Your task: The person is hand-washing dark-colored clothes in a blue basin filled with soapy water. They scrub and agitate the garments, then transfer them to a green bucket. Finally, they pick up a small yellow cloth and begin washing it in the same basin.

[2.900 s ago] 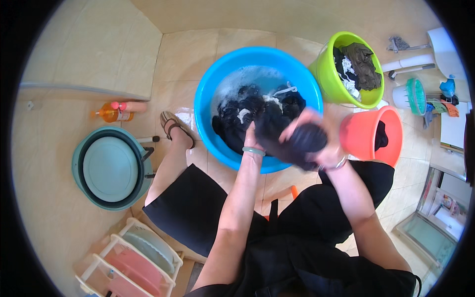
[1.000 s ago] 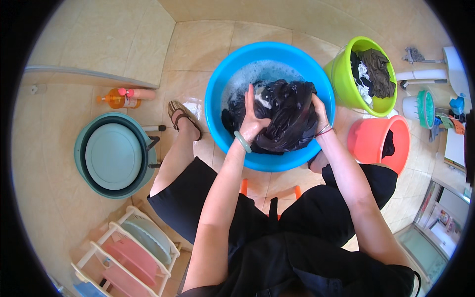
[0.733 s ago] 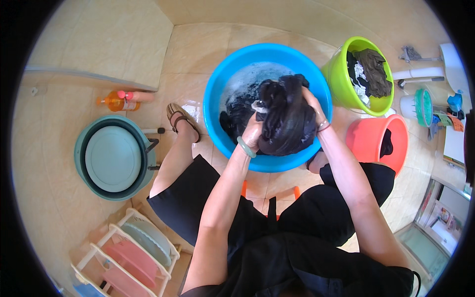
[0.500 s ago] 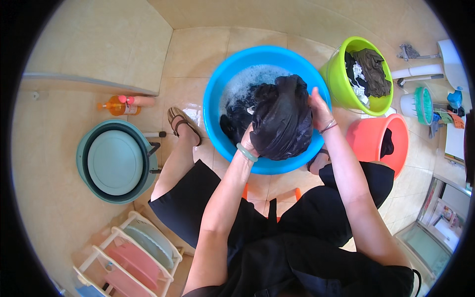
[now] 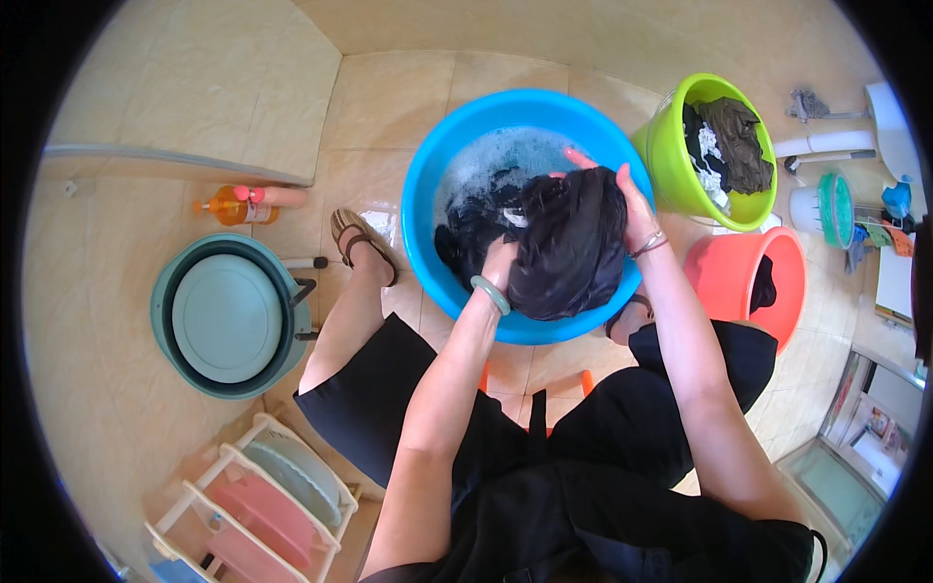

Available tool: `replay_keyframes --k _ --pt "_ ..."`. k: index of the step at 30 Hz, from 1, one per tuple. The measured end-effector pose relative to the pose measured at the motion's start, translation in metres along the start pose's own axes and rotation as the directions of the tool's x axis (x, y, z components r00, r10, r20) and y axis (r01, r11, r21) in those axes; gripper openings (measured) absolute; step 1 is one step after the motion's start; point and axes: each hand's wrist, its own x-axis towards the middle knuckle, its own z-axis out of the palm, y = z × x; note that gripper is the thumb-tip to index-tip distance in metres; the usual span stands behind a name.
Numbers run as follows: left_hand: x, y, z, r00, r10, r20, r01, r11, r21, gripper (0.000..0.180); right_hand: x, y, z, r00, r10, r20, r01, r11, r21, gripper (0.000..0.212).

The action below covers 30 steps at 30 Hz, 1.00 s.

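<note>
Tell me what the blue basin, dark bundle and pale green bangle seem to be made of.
The blue basin looks like smooth, semi-gloss plastic: even colour, rounded rim. The dark bundle seems to be thin fabric, probably wet, faintly shiny with soft folds; its fibre can't be told. The pale green bangle looks hard and polished, with a smooth, milky surface; stone, glass or plastic could fit.

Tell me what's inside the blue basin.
The blue basin shows suds, dark wet cloth and something white. A black bundle between the left hand and right hand covers the near right part; what's beneath is hidden.
</note>
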Motion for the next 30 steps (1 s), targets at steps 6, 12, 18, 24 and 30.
replay_keyframes --k 6,12,18,24,30 --pt "-0.014 0.023 0.033 0.898 0.440 -0.023 -0.248 0.548 0.799 0.035 0.001 0.002 0.013 0.964 0.076 -0.255 -0.198 0.844 -0.498 0.060" --pt "-0.021 0.054 0.042 0.907 0.351 0.234 -0.346 0.301 0.889 0.041 -0.012 0.009 0.000 0.955 0.248 -0.161 -0.281 0.930 -0.237 0.070" --pt "-0.013 0.056 0.011 0.884 0.384 0.268 -0.467 0.763 0.447 0.084 -0.011 0.022 0.026 0.909 -0.083 -0.408 -0.071 0.935 -0.347 0.038" --pt "-0.020 0.048 -0.009 0.971 0.165 0.171 -0.157 0.986 -0.061 0.068 -0.005 0.008 0.018 0.830 -0.301 -0.470 0.276 0.953 -0.125 0.036" --pt "-0.038 0.046 0.021 0.908 0.046 0.417 0.162 0.878 -0.450 0.074 -0.005 0.004 0.011 0.732 -0.421 -0.536 0.452 0.888 -0.081 0.033"
